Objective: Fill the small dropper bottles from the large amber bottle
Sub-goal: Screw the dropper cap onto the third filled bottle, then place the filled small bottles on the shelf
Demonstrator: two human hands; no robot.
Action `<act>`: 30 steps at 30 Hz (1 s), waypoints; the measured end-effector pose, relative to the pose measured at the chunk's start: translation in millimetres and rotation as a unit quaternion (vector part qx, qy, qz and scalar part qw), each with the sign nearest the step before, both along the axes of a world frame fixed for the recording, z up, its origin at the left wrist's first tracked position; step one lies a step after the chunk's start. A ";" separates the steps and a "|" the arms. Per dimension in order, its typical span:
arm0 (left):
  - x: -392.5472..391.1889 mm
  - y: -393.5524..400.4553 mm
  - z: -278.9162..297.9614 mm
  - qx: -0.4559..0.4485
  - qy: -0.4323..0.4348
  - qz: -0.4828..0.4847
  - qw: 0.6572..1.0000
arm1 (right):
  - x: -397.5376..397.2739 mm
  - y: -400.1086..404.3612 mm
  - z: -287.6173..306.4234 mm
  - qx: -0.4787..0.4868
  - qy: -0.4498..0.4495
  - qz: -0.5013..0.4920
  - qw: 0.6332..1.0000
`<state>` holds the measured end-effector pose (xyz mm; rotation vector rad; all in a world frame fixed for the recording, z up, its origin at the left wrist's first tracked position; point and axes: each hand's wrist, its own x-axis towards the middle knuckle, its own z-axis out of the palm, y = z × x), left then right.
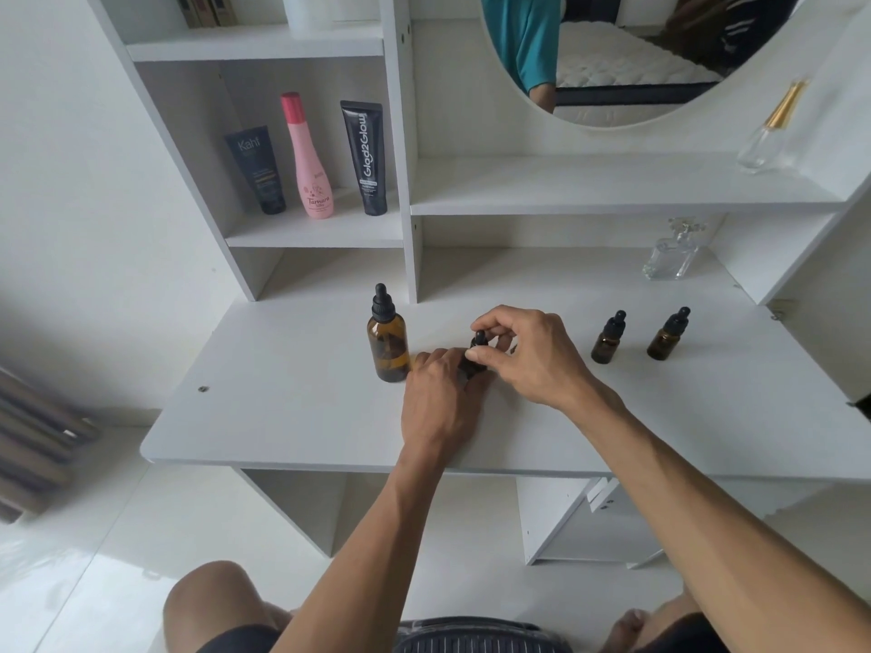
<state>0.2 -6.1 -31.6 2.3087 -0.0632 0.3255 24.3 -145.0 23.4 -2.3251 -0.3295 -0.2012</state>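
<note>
The large amber bottle [388, 344] stands upright on the white desk [283, 417] with its black dropper cap on. Just right of it, my left hand [440, 393] wraps around a small dropper bottle [472, 363], mostly hidden by my fingers. My right hand [523, 353] pinches that bottle's black dropper cap [479, 340] from above. Two more small amber dropper bottles [608, 339] [668, 335] stand capped farther right, apart from my hands.
A clear glass perfume bottle [669, 256] sits at the back right of the desk. On the shelf are a dark tube [261, 169], a pink bottle [308, 157] and a black tube [367, 157]. Another glass bottle with a gold cap [768, 134] stands under the round mirror [636, 54].
</note>
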 end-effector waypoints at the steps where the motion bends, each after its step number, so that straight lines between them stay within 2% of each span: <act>1: -0.4 -0.1 0.6 0.000 -0.001 0.000 1.000 | -0.5 0.6 0.1 -0.002 -0.002 -0.002 1.000; 11: -1.1 1.6 -1.6 0.017 0.016 -0.006 1.000 | -7.5 0.8 -5.8 0.013 0.006 0.006 1.000; 17: -1.8 3.3 -2.7 0.046 0.026 -0.010 0.999 | -13.1 -10.9 -9.1 0.072 -0.008 -0.050 0.996; 24: 3.3 -11.2 7.6 0.181 0.046 -0.033 0.982 | -14.5 -30.7 -5.3 0.080 -0.008 -0.104 0.991; 30: 27.9 -14.0 8.4 0.245 0.110 -0.074 0.960 | -0.8 -28.7 34.0 0.089 -0.052 -0.117 0.988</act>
